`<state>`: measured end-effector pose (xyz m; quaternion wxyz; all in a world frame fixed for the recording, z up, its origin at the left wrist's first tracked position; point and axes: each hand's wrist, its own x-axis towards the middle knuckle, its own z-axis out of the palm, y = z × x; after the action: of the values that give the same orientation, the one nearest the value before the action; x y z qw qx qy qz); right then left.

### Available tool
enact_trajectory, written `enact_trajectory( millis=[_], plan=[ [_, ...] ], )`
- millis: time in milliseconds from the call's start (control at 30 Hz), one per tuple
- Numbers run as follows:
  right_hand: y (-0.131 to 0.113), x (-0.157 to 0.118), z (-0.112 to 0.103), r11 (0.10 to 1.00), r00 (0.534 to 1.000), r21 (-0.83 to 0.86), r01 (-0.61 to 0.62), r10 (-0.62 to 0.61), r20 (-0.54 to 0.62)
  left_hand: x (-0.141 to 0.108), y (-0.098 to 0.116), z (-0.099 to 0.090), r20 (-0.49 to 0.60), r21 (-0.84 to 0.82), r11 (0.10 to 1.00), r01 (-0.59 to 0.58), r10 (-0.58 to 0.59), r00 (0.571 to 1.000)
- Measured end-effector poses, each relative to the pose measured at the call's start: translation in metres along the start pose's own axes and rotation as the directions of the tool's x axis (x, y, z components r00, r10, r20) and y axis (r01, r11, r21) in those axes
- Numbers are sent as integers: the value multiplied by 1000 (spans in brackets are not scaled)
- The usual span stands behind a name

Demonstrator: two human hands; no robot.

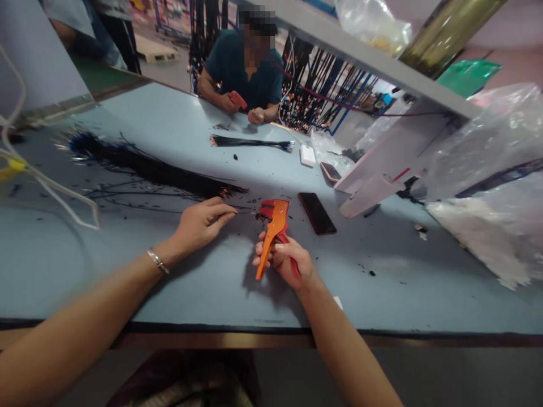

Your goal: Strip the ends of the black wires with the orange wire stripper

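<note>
My left hand [203,223] pinches a thin black wire [243,212] between thumb and fingers, its end pointing right toward the tool's jaws. In my right hand [292,260] is an orange and red wire stripper [276,221], fingers wrapped round its handles, jaws facing left. Whether the wire tip touches the jaws I cannot tell. Just beyond my left hand lies a large bundle of black wires [156,172], with bare and blue ends at the left and copper-coloured ends at the right. Small black scraps are scattered around the tool.
A co-worker [241,73] sits across the table [382,305], holding a red tool. Near them lies a smaller wire bundle [250,143]. Right of my tool are a dark phone [317,213], another phone [330,172] and a white box [307,155]. Plastic bags [487,147] fill the right side.
</note>
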<state>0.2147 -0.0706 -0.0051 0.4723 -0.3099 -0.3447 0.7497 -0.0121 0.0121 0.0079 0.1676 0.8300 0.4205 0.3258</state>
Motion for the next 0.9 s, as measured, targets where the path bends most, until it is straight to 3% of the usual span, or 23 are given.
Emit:
enact_trajectory(
  millis=[167, 300, 667, 800, 900],
  plan=[
    [1, -6, 5, 995, 998, -94, -33, 38, 57, -6, -2, -3, -63, -157, 986, 58, -68, 996],
    [1, -9, 10, 984, 993, -166, -60, 76, 88, -9, 1, -2, -77, -135, 988, 69, -80, 994],
    [1, -10, 8, 984, 983, -162, -73, 98, 157, -9, 7, -5, -80, -336, 934, 125, -160, 984],
    [3, -11, 10, 977, 988, -207, -52, 80, 130, -10, 8, -5, -80, -315, 939, 134, -168, 983],
    [3, -12, 16, 951, 999, -310, -7, 20, 39, -12, 10, -2, -134, -214, 971, 109, -140, 981]
  ],
)
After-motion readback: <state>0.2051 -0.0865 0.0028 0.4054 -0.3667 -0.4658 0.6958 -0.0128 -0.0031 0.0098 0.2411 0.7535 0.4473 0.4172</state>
